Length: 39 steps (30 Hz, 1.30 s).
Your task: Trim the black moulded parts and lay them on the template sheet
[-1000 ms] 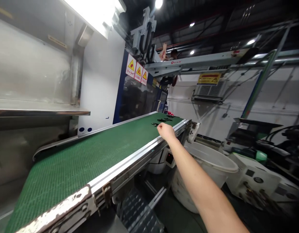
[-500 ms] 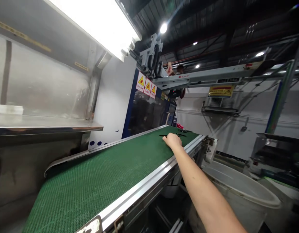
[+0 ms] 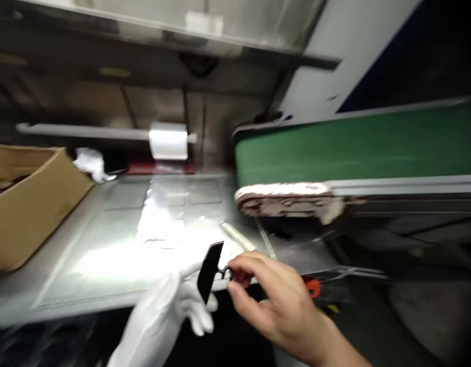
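Fingers (image 3: 243, 270) of the bare right hand (image 3: 276, 303) pinch a small black plastic part (image 3: 209, 270) by a thin stub at its right edge, thumb and forefinger pressed together on it. The part is flat, dark and stands on edge, tilted a little, above the near edge of the tabletop (image 3: 144, 239). The left hand (image 3: 164, 318), in a white glove, sits just left of and below the part; its fingers (image 3: 199, 311) are loosely curled and lie right beside the part's lower end, but the blur hides whether they touch it or grip it, so I cannot tell.

The tabletop is shiny metal with a bright glare across its middle. At the tabletop's left end stands an open cardboard box (image 3: 27, 204), its flap leaning outward. Behind the tabletop, near its far edge, a white crumpled cloth (image 3: 88, 163) lies beside the box, and a white roll (image 3: 168, 142) hangs on a rail. To the right of the tabletop and higher than it, the end of a green conveyor belt (image 3: 354, 145) juts in, with a worn pale end cap (image 3: 285, 199) on its metal frame. A pale rod-like piece (image 3: 237, 237) lies on the tabletop below that end cap. An orange thing (image 3: 314, 288) shows just right of the right hand, under the tabletop's edge, too blurred to name.
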Tool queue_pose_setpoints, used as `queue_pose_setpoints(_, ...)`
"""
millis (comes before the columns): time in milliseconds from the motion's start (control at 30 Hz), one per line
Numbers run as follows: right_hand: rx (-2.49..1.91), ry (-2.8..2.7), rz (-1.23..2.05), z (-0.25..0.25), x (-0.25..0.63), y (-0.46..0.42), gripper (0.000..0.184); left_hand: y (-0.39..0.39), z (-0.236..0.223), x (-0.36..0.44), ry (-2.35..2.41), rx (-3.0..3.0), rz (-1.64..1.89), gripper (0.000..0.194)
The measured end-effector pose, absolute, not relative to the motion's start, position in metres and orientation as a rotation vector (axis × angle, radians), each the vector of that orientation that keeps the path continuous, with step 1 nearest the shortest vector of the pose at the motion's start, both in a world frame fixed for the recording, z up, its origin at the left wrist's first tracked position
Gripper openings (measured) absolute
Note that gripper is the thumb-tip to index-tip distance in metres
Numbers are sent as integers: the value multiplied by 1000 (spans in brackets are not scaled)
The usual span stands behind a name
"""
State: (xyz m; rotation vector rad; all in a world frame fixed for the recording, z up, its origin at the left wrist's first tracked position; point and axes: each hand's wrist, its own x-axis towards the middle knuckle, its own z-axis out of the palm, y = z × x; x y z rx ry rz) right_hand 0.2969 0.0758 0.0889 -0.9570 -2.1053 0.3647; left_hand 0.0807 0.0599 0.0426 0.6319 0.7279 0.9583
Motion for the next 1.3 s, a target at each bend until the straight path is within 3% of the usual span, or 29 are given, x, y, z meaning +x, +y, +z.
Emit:
queue_pose_setpoints(100, -974, -2241, 526, 63, 272, 74, 22, 34, 11, 56, 665, 495, 953, 66)
queue_pose_setpoints(300, -967, -2302, 702, 41, 251, 58, 27, 8, -21, 46, 442, 384, 1053, 50)
queue_pose_setpoints(1100, -1171, -1494, 1344, 4, 236, 7, 28, -5, -17, 51, 358, 453, 1008, 52)
queue_pose_setpoints(1300, -1128, -1043, 1634, 5, 226, 8, 5, -10, -13, 52, 380, 380, 1000, 49)
